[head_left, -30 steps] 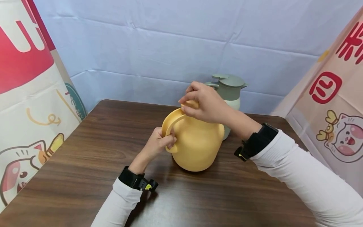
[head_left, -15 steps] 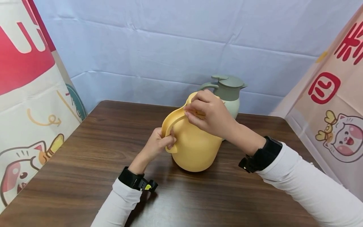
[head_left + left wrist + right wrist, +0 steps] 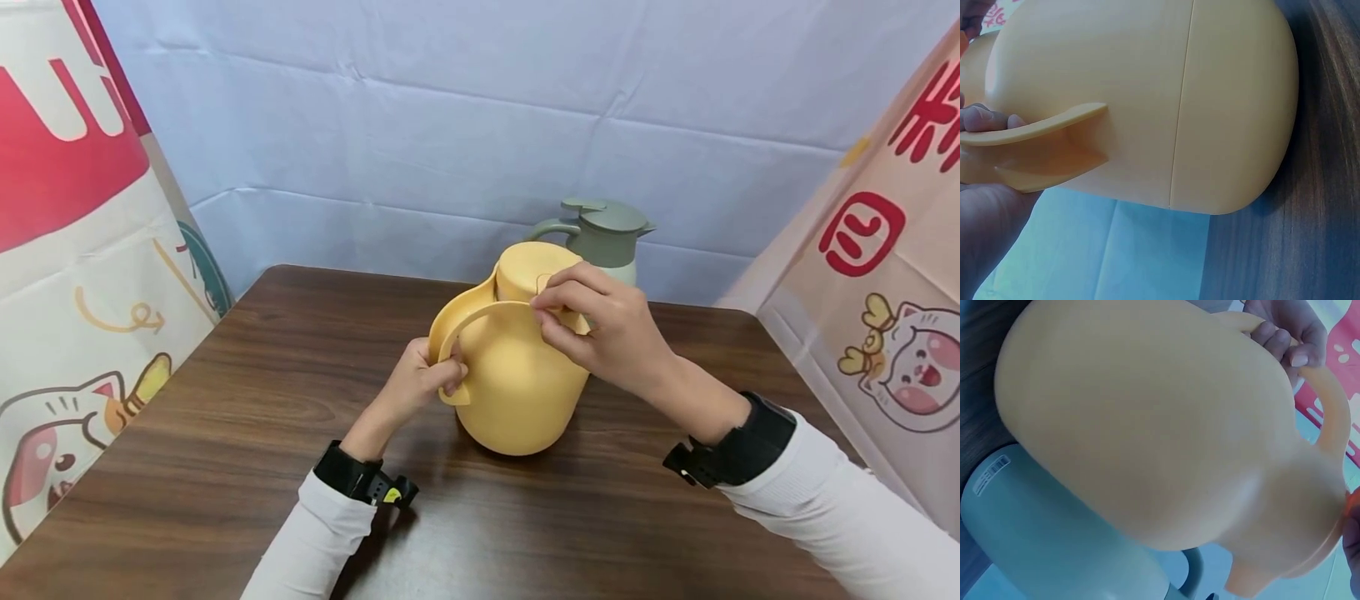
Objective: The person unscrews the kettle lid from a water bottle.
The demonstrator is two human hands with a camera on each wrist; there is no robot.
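Hands (image 3: 420,379) (image 3: 600,333) hold yellow jug (image 3: 517,375) handle and lid

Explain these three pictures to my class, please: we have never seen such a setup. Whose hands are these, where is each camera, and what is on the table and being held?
No machine here: a person in white sleeves works with bare hands, wearing one camera on the head and one on each wrist. The wide picture is the head view, looking down at a dark wooden table. On it stands a yellow jug, and behind it a green jug. The left hand grips the yellow jug's handle. The right hand pinches at the jug's lid. The two close pictures come from the wrist cameras, so the yellow jug fills them; the right wrist view also shows the green jug beside it.
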